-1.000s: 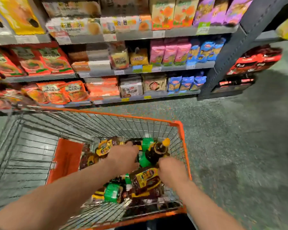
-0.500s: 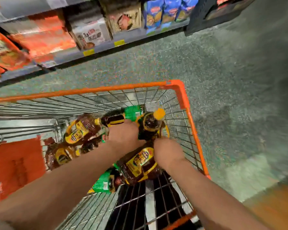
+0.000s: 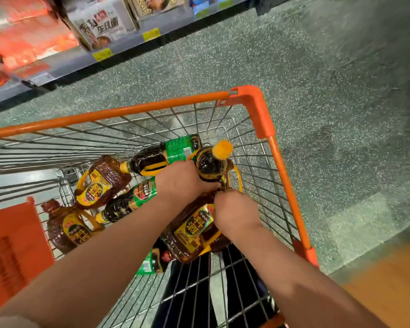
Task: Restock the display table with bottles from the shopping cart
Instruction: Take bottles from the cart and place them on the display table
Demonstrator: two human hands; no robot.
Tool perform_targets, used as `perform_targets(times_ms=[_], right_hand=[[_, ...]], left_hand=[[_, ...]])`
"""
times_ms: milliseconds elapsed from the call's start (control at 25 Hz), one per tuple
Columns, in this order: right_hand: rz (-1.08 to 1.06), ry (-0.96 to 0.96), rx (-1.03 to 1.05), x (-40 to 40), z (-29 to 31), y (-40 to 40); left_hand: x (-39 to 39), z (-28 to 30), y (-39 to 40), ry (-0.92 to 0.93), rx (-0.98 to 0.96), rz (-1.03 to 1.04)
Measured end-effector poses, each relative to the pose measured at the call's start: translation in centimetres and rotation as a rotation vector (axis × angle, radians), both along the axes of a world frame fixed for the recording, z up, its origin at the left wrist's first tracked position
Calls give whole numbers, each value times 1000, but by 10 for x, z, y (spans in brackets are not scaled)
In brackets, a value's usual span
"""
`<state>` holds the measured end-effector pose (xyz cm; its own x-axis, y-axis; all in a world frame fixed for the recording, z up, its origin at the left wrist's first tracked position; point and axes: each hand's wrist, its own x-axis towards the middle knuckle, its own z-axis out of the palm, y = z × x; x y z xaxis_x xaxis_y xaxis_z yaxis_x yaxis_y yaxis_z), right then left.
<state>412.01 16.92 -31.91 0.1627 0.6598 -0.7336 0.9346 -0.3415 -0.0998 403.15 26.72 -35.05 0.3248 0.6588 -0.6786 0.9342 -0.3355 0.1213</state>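
Observation:
An orange-rimmed wire shopping cart [image 3: 133, 110] holds several dark bottles with yellow or green labels. My left hand [image 3: 180, 183] grips the neck of an upright dark bottle with a yellow cap [image 3: 213, 159]. My right hand [image 3: 234, 214] grips the handle end of a brown jug with a yellow label [image 3: 197, 230], which lies tilted under both hands. Two more brown jugs [image 3: 100, 183] [image 3: 66, 228] lie to the left. A green-labelled dark bottle [image 3: 166, 155] lies at the far end, another [image 3: 128, 202] in the middle. My fingers are hidden behind the hands' backs.
A shelf unit with boxed and bagged goods [image 3: 97, 24] runs along the top left. An orange cart flap [image 3: 12, 247] stands at the left. Speckled grey floor [image 3: 329, 114] spreads to the right; a wooden surface edge [image 3: 388, 280] shows at the bottom right.
The view has tilted down and closer to the cart. Both hands have closed in on the bottles at the cart's right end, and the yellow-capped bottle now stands up in my left hand.

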Motion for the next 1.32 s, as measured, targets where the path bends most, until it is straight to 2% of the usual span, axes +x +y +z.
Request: perform_targets(times_ms=[240, 360, 480, 640, 800, 880, 1000, 1200, 1320], right_hand=[[-78, 52, 48, 2, 4, -5], [-149, 109, 131, 6, 22, -6], [-206, 135, 246, 15, 54, -4], [-134, 129, 388, 27, 106, 9], [-162, 333, 622, 25, 180, 22], [-88, 480, 641, 22, 206, 27], [120, 536, 665, 17, 230, 32], [374, 655, 832, 12, 278, 38], [564, 727, 863, 8, 319, 35]], left_hand=[[-10, 5, 6, -48, 35, -105], [-26, 25, 4, -90, 64, -166], [-42, 66, 5, -143, 138, -192], [-65, 135, 16, -196, 148, -258], [-82, 214, 23, -237, 79, -491], [-87, 252, 23, -278, 62, -553], [-94, 304, 10, -337, 55, -601], [-111, 374, -22, -362, 143, -505], [-117, 410, -56, -403, 241, -342]])
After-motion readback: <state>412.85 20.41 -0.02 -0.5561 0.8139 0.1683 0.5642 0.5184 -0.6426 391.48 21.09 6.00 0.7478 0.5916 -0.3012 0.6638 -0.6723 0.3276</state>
